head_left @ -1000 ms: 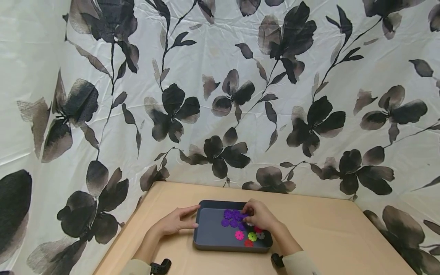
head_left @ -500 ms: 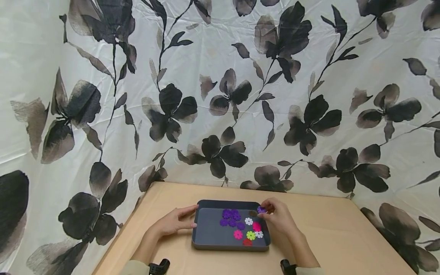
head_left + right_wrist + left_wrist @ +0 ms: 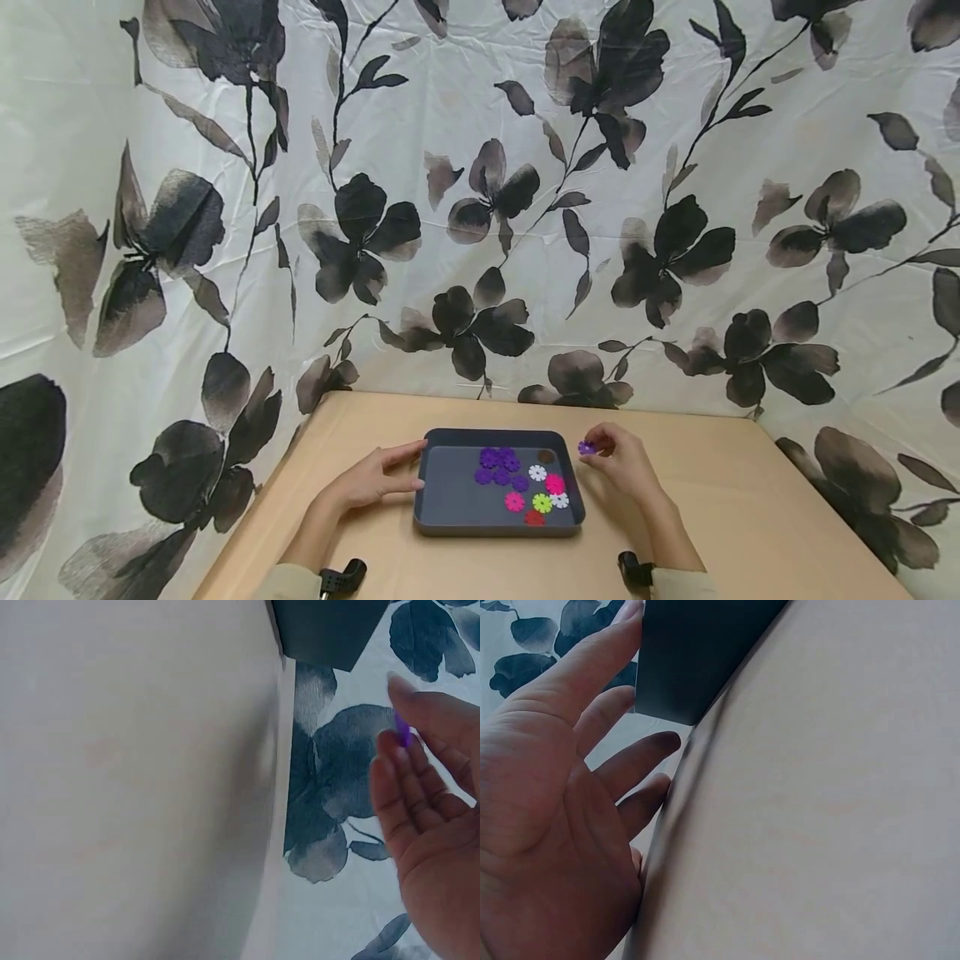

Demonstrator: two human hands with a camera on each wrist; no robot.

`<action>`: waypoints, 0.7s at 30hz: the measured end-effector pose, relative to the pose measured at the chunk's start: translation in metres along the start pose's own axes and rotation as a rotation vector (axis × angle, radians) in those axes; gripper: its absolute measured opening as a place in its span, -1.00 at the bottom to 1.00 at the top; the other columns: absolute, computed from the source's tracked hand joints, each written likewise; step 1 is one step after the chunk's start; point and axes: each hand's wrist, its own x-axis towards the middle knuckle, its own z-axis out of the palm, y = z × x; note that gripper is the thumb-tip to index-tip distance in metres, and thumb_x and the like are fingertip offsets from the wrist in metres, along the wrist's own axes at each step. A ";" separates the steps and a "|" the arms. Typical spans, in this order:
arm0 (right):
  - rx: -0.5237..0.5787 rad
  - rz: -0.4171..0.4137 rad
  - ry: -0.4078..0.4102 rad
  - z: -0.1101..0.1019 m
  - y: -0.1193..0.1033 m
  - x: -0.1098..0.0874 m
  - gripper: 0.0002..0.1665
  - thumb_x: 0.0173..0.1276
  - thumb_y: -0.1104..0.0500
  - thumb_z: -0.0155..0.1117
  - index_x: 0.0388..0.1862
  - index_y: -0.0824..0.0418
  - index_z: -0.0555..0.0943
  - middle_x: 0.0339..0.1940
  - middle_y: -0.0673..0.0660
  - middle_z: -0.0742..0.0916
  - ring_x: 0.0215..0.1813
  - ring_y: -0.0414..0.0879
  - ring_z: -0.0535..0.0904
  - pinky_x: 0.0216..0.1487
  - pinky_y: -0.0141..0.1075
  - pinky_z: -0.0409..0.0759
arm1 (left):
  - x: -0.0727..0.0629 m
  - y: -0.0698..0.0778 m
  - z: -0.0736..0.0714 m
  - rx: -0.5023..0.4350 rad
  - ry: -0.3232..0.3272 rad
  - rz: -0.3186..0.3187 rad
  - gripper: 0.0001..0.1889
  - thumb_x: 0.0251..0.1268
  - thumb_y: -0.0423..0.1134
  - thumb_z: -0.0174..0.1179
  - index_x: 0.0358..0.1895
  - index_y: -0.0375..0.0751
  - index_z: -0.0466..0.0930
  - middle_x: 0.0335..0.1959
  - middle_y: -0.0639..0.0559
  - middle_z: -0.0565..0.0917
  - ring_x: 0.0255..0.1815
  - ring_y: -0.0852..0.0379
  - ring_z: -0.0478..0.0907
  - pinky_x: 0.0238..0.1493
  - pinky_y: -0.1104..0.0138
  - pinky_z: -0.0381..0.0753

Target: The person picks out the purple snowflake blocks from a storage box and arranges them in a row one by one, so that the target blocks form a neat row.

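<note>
Okay, we had the right hand [image 3: 621,460] pinching a purple flower [image 3: 586,448] just beside the tray [image 3: 448,492], on its right; left hand [image 3: 369,478], fingers outstretched, touched the tray's left end. We judged the flower light, stiffish, best pinched by its petals.

Pale beige sleeves [image 3: 291,582] end beside black wrist-worn devices [image 3: 636,570] with rounded ends.

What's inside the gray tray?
The gray tray holds a bunch of purple flowers, two pink ones, two white ones, a yellow-green one, a red one and a brown round piece. What's under them is covered, so I can't see it.
</note>
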 end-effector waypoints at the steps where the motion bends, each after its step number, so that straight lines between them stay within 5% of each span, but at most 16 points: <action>1: -0.001 0.008 -0.006 0.000 0.001 0.000 -0.69 0.15 0.37 0.62 -0.17 0.21 0.69 -0.23 0.09 0.79 -0.19 -0.07 0.69 -0.15 -0.38 0.68 | 0.000 0.000 0.000 -0.005 -0.001 -0.003 -0.18 0.34 -0.03 0.44 0.61 -0.07 0.31 0.59 -0.01 0.37 0.67 -0.06 0.17 0.59 0.45 0.10; 6: 0.015 0.050 -0.047 -0.001 0.010 0.000 -0.72 0.16 0.38 0.60 -0.19 0.24 0.69 -0.26 0.10 0.78 -0.17 -0.04 0.67 -0.17 -0.39 0.63 | 0.000 0.000 0.001 -0.018 0.003 -0.007 -0.19 0.34 -0.05 0.44 0.61 -0.05 0.31 0.59 -0.01 0.36 0.68 -0.06 0.16 0.55 0.54 0.08; 14: 0.034 0.127 -0.108 -0.003 0.029 0.003 -0.74 0.16 0.39 0.59 -0.21 0.25 0.69 -0.28 0.12 0.75 -0.23 -0.08 0.59 -0.20 -0.38 0.57 | 0.005 0.000 0.004 -0.002 0.013 0.004 -0.19 0.35 -0.05 0.43 0.61 -0.07 0.30 0.59 -0.02 0.37 0.68 -0.09 0.17 0.67 -0.12 0.01; 21: 0.044 0.167 -0.154 0.002 0.037 0.007 -0.69 0.11 0.41 0.61 -0.21 0.24 0.69 -0.31 0.11 0.74 -0.25 -0.06 0.56 -0.23 -0.38 0.54 | 0.007 0.000 0.003 0.005 0.029 -0.016 -0.19 0.33 -0.02 0.44 0.60 -0.01 0.32 0.58 -0.01 0.39 0.68 -0.08 0.16 0.66 -0.15 -0.01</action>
